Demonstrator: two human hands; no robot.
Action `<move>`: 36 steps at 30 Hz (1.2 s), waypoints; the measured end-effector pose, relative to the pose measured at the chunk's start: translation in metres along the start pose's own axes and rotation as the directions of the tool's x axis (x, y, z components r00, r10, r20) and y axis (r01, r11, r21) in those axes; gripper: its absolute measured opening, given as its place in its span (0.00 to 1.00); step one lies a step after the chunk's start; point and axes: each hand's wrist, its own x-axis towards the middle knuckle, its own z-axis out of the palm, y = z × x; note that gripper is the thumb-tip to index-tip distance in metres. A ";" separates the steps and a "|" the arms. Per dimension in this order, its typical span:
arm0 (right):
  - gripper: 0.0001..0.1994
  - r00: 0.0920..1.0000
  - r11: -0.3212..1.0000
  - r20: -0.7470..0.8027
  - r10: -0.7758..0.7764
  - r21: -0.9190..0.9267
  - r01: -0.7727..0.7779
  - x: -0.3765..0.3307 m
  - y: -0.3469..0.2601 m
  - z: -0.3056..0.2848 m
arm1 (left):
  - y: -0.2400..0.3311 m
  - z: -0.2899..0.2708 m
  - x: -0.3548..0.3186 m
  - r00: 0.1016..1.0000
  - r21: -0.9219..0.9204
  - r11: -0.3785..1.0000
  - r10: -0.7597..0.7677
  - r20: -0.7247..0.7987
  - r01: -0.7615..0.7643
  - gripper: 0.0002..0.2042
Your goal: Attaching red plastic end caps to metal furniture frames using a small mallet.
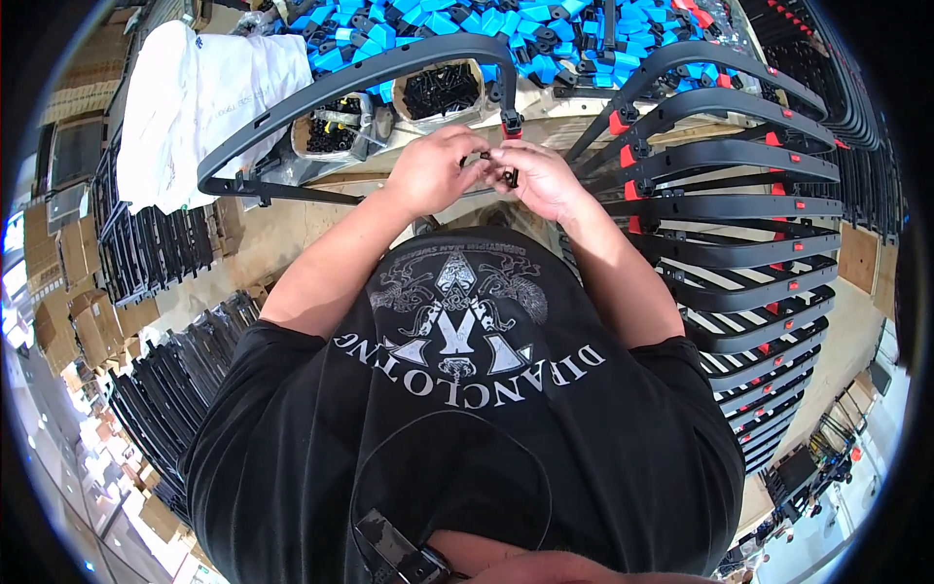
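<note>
Here, a small black fitting (512, 178) sits pinched in the right hand (545, 180), the left hand (435, 173) curled beside it, its grip unclear, at a workbench (556, 125) heaped with blue plastic parts (467, 23); curved black frames (744, 206) stand stacked at right.

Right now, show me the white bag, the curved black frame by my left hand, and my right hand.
White bag (199, 112), head view: middle of its side.
Curved black frame (311, 91), head view: its long upper bar.
Right hand (541, 179), head view: its middle.
</note>
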 end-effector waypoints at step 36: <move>0.13 0.785 0.277 -0.248 -0.567 -0.955 -0.102 0.024 -0.033 -0.013 | -0.039 0.071 0.065 0.543 -0.703 -0.022 -0.618 0.569 0.711 0.15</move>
